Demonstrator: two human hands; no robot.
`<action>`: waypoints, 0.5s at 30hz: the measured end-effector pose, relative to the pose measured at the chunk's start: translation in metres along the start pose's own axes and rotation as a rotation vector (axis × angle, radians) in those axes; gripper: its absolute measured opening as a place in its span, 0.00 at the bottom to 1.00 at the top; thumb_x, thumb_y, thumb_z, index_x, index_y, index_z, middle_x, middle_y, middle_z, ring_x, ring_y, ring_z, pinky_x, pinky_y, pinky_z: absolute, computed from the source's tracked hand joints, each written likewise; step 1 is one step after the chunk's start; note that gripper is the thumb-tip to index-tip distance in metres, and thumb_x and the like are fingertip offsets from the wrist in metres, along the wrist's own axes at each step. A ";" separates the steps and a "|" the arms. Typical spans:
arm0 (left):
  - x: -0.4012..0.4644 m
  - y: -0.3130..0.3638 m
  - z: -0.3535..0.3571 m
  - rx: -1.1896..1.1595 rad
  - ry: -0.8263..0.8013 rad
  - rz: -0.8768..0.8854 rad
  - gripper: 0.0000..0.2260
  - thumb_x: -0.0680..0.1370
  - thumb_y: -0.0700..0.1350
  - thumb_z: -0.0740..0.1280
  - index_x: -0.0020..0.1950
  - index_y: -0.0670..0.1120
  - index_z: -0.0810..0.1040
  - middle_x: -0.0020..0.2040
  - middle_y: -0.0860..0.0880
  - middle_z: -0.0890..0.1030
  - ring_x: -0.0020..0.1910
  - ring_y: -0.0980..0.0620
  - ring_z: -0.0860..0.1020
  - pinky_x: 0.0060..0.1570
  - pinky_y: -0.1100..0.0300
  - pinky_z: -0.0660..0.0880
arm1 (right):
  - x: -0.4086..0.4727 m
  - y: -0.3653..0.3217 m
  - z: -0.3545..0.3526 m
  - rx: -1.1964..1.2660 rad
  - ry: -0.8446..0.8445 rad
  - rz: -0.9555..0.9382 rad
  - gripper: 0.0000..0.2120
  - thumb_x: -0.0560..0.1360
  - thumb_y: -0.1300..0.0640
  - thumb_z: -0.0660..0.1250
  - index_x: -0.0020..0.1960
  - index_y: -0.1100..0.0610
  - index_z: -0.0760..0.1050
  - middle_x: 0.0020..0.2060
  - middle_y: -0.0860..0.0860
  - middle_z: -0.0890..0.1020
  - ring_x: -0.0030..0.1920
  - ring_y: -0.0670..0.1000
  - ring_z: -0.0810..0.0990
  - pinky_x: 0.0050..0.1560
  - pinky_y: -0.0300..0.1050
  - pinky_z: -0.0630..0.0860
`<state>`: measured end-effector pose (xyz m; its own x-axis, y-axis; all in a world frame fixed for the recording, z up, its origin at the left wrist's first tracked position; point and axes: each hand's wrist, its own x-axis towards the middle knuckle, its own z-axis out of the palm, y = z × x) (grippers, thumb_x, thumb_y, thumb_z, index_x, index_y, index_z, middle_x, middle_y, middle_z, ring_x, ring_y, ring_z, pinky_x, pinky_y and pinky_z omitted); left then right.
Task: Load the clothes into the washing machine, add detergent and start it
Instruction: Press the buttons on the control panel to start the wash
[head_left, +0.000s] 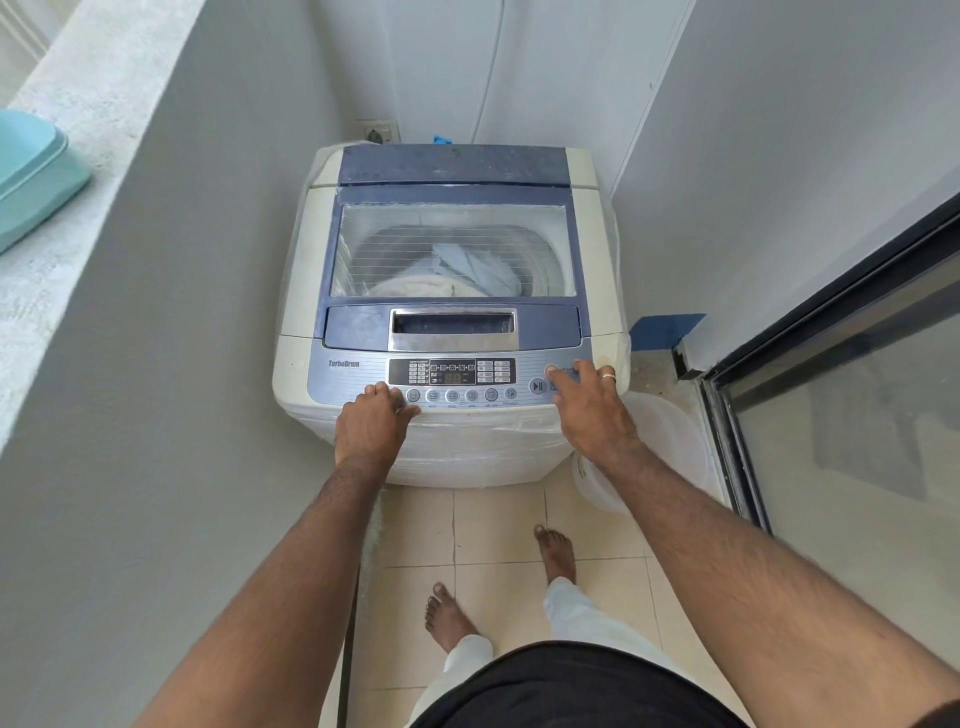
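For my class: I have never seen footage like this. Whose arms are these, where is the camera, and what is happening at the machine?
One picture, from a camera worn on a person's head, looking down at their own arms and bare feet. They stand at a top-loading washing machine with its glass lid closed; clothes show inside. The right hand reaches a forefinger to the power button. The left hand rests on the panel's front edge. Neither hand holds anything. A white bucket stands beside the machine.
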<state>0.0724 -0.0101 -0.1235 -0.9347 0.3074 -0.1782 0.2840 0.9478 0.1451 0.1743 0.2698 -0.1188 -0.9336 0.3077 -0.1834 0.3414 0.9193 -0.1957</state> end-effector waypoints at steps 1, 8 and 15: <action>0.000 0.000 -0.001 -0.004 0.000 -0.003 0.17 0.82 0.58 0.63 0.58 0.47 0.82 0.54 0.47 0.81 0.50 0.46 0.81 0.49 0.51 0.76 | -0.001 -0.001 0.001 0.002 0.003 -0.003 0.22 0.83 0.57 0.61 0.75 0.50 0.65 0.68 0.57 0.67 0.64 0.60 0.66 0.57 0.55 0.76; -0.001 0.002 -0.005 -0.014 0.003 0.002 0.17 0.81 0.58 0.64 0.59 0.47 0.83 0.54 0.47 0.82 0.51 0.47 0.81 0.51 0.51 0.76 | -0.008 0.000 0.009 0.012 0.015 -0.005 0.24 0.82 0.54 0.63 0.77 0.48 0.63 0.72 0.57 0.66 0.67 0.60 0.66 0.63 0.57 0.75; -0.001 0.003 -0.006 -0.012 -0.007 -0.002 0.16 0.82 0.57 0.64 0.59 0.47 0.83 0.55 0.46 0.81 0.52 0.46 0.80 0.52 0.51 0.74 | -0.025 0.000 0.009 0.003 -0.007 -0.080 0.24 0.83 0.55 0.63 0.77 0.43 0.64 0.77 0.62 0.58 0.78 0.64 0.55 0.71 0.62 0.68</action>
<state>0.0725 -0.0082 -0.1172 -0.9337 0.3061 -0.1855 0.2794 0.9473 0.1568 0.1986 0.2598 -0.1231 -0.9572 0.2312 -0.1739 0.2659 0.9401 -0.2134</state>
